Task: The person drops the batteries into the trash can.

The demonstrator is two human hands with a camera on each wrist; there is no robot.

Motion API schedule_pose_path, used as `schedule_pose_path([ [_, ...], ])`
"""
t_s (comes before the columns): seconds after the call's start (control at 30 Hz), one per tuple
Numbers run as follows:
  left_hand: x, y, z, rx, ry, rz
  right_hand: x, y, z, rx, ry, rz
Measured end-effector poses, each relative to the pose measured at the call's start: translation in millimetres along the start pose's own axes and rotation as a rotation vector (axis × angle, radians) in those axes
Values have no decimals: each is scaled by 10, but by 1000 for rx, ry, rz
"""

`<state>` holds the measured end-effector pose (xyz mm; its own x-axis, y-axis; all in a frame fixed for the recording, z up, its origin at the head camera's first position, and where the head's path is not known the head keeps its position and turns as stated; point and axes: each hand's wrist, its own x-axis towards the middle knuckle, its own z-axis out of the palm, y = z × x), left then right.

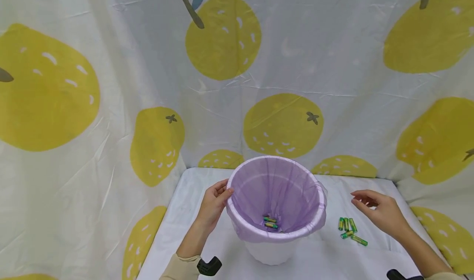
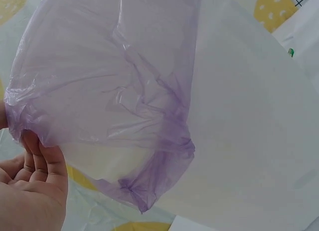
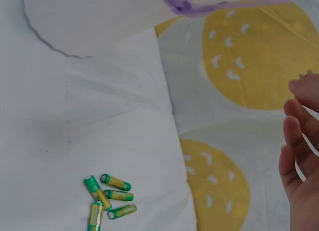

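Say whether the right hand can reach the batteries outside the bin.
Probably yes: the right hand looks empty, near those batteries, with nothing between; the bin stands off to one side.

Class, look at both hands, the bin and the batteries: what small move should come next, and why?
Probably lower the right hand to the five loose batteries and pinch one. That hand appears empty and hovers near them, similar batteries already lie inside the lined bin, and the left hand holds the bin by its rim.
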<state>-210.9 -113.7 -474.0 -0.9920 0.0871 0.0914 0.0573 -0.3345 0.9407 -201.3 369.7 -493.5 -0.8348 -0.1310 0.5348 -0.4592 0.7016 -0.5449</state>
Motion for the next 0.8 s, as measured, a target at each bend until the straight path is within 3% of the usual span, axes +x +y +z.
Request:
schedule_pose_path([
  [0.53, -37, -37, -29, -27, 9, -1, -386, 384, 257, -34, -47, 169],
  [0.8, -3, -43, -37, -32, -26, -7, -617, 683, 407, -79, -72, 340],
])
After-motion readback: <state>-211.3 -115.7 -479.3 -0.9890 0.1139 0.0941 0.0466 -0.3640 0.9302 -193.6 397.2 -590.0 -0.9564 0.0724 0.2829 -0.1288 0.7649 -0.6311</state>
